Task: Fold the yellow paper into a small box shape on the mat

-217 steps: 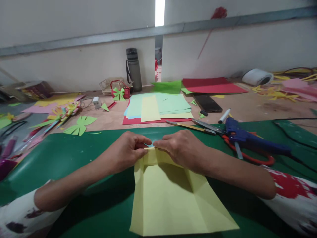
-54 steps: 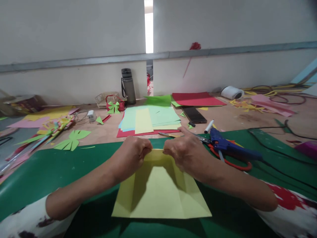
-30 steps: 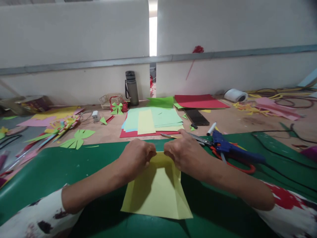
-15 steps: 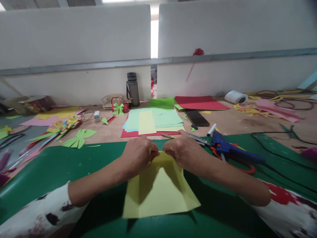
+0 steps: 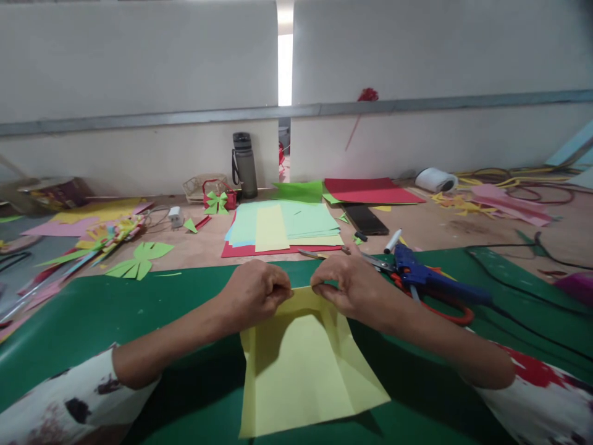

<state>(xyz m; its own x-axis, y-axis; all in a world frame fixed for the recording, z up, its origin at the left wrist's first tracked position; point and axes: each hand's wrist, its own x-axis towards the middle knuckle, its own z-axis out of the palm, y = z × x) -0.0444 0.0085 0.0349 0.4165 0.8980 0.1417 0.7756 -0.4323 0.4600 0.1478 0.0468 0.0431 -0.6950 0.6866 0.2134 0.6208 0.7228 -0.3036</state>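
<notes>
A creased sheet of yellow paper (image 5: 301,377) hangs from both hands over the green mat (image 5: 194,377), its near edge toward me. My left hand (image 5: 256,289) pinches the far edge at its left part. My right hand (image 5: 351,285) pinches the same edge a little further right, thumb and fingers closed on it. Fold lines run down both sides of the sheet, and shadows from the hands fall across it. Just beyond the right hand lie orange-handled scissors (image 5: 456,313), partly under a blue glue gun (image 5: 440,283).
Behind the mat lies a stack of pale green paper (image 5: 310,222). A grey bottle (image 5: 245,165), a red basket (image 5: 221,199) with a green bow and a black phone (image 5: 365,219) stand or lie around it. Green paper cutouts (image 5: 141,259) are at left; the gun's cord trails right.
The yellow paper's near edge has come closer to me and swung slightly right. Both hands still pinch the far edge, a little further apart. The view has shifted slightly.
</notes>
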